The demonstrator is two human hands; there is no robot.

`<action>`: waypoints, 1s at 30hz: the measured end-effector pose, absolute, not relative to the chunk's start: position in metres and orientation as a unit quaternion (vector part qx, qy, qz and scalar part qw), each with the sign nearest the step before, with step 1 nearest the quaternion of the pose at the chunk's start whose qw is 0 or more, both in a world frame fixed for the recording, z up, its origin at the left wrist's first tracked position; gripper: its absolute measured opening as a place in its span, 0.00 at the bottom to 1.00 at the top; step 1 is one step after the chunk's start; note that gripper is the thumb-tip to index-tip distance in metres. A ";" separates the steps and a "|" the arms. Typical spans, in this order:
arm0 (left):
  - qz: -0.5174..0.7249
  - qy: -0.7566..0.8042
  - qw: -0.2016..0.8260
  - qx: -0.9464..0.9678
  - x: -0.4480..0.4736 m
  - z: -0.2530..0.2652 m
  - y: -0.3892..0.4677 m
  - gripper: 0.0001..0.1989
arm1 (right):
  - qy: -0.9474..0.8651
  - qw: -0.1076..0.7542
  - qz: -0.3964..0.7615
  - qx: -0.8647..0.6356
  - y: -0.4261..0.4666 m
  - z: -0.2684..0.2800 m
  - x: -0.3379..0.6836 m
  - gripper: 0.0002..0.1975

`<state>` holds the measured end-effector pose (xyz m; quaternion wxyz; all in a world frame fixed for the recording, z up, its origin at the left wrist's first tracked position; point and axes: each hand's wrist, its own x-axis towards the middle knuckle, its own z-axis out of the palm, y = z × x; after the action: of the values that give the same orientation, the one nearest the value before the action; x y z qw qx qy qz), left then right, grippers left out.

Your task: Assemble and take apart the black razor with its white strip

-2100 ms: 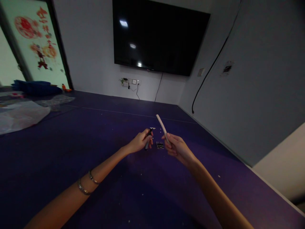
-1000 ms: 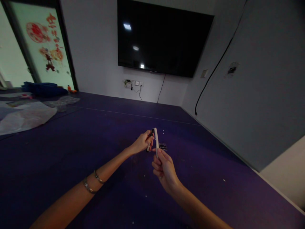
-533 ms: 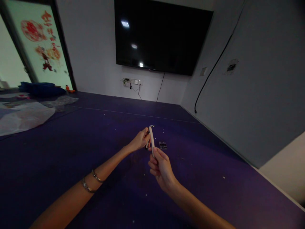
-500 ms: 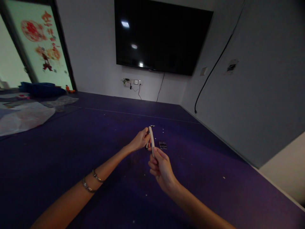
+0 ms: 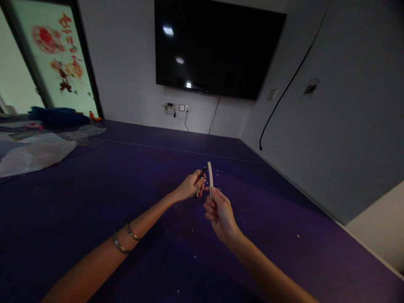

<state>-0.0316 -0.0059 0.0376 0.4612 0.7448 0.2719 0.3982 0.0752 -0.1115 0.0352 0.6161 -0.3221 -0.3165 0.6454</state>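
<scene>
My left hand (image 5: pixel 190 185) is closed around a small dark-and-white tool (image 5: pixel 202 173), whose dark end pokes up above the fingers; its exact kind is too small to make out. In my right hand (image 5: pixel 221 210), thumb and fingers pinch the lower end of a slim, slightly curved white stick (image 5: pixel 210 173). The stick stands nearly upright, just right of the tool, with a narrow gap between them at the top. Both hands are above a dark purple surface (image 5: pixel 142 261). Small white bits (image 5: pixel 217 172) lie on it just beyond the stick.
Crumpled clear plastic (image 5: pixel 38 153) and a dark blue cloth-like heap (image 5: pixel 58 116) lie at the far left. A large black television (image 5: pixel 217 46) hangs on the back wall. One black cable (image 5: pixel 285 86) runs down the right wall to the surface's edge.
The stick and tool have come apart: my right hand has shifted right with the stick, baring the tool in my left hand. A small dark item on the surface is now mostly hidden.
</scene>
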 end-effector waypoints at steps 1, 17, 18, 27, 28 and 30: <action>0.398 0.269 0.461 0.746 -0.032 0.037 -0.006 0.04 | -0.313 0.615 0.649 -0.321 -0.111 0.035 0.076 0.15; 0.420 0.272 0.478 0.722 -0.032 0.026 0.001 0.05 | -0.297 0.576 0.688 -0.327 -0.113 0.029 0.082 0.15; 0.425 0.274 0.490 0.710 -0.031 0.025 0.003 0.05 | -0.303 0.578 0.686 -0.322 -0.112 0.031 0.083 0.15; 0.383 0.369 0.652 0.541 -0.029 0.018 0.005 0.06 | -0.491 0.587 0.559 -0.319 -0.058 0.071 0.122 0.11; 0.378 0.379 0.669 0.515 -0.029 0.018 0.005 0.04 | -0.513 0.577 0.537 -0.340 -0.048 0.073 0.129 0.11; 0.369 0.393 0.696 0.474 -0.029 0.019 0.005 0.03 | -0.571 0.557 0.452 -0.400 -0.028 0.073 0.143 0.11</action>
<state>-0.0289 0.0053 0.0192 0.6963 0.4741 0.3930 0.3687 0.1430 -0.0284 0.0734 0.5568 -0.4001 -0.5708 0.4517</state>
